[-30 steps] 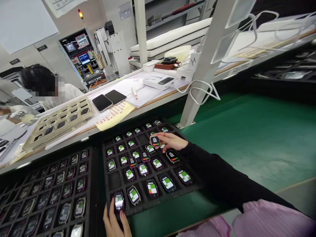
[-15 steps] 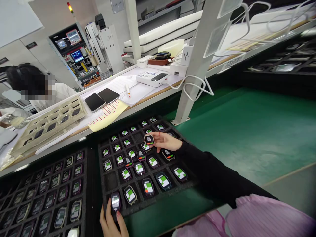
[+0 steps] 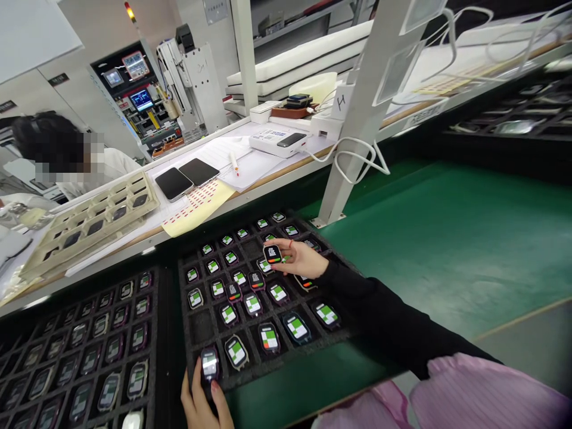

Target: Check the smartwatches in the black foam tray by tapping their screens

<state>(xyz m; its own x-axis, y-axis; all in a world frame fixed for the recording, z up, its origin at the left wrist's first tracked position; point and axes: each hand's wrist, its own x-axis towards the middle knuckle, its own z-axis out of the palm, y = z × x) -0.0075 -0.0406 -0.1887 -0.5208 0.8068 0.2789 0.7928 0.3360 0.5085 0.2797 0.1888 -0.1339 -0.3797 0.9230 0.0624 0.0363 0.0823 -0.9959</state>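
Head view: right hand pinches lit watch by edges above black tray. Left hand touches corner watch; whether gripping, I can't tell. I'd keep pinch firm, level, clear of neighbouring watches.

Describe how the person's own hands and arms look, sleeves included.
Both hands are ungloved. The right hand has a thin red ring; the left hand shows reddish nail polish on the thumb. The right arm has a black sleeve below loose pink-lilac fabric. The left sleeve is out of view.
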